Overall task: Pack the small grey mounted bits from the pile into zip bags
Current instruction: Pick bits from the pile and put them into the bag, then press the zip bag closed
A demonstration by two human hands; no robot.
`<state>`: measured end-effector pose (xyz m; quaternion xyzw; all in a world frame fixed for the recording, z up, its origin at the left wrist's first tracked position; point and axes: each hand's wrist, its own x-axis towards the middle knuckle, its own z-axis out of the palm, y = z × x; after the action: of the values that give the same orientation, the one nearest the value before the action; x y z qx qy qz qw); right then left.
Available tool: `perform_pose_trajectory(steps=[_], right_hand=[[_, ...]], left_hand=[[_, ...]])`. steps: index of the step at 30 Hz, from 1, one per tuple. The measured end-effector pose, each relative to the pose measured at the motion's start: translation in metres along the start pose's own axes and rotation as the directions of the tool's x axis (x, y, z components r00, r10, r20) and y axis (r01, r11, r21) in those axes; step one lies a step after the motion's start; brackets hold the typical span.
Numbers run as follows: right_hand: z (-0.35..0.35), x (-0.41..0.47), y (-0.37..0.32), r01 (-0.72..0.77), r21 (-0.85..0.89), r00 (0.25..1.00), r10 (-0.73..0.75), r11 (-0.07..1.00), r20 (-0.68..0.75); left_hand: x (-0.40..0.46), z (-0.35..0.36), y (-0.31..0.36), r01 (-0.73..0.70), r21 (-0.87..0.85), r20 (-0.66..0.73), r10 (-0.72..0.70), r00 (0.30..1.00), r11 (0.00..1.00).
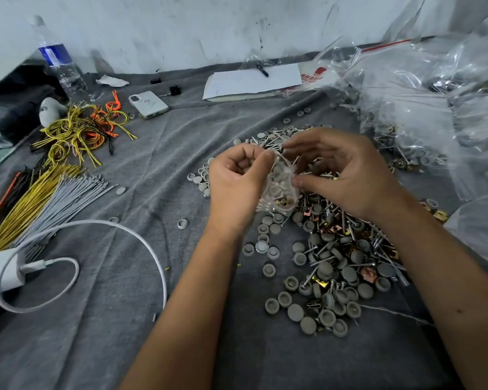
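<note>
Both hands—left hand (pixel 237 175) and right hand (pixel 341 170)—pinch the small zip bag (pixel 281 187) above the pile (pixel 335 257); the film looks limp and slippery, best gripped at its mouth edges.

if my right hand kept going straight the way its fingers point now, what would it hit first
Most likely the small zip bag that the right hand already pinches: its fingers point leftward across it. Just beyond is the left hand, gripping the bag's other side. Depth is hard to judge from this one view.
</note>
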<state>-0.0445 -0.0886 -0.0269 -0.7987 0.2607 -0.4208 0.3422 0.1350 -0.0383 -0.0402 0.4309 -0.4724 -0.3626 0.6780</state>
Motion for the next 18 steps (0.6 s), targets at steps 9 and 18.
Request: perform_pose_trajectory(steps=[9,18], right_hand=[[0.0,0.001,0.002,0.091,-0.281,0.995,-0.073,0.955,0.072],[-0.005,0.008,-0.009,-0.059,-0.103,0.989,0.044,0.993,-0.138]], left_hand=[[0.005,-0.002,-0.007,0.052,-0.032,0.013,-0.052,0.999,0.998],[0.003,-0.005,-0.007,0.236,-0.101,0.075,-0.229,0.97,0.966]])
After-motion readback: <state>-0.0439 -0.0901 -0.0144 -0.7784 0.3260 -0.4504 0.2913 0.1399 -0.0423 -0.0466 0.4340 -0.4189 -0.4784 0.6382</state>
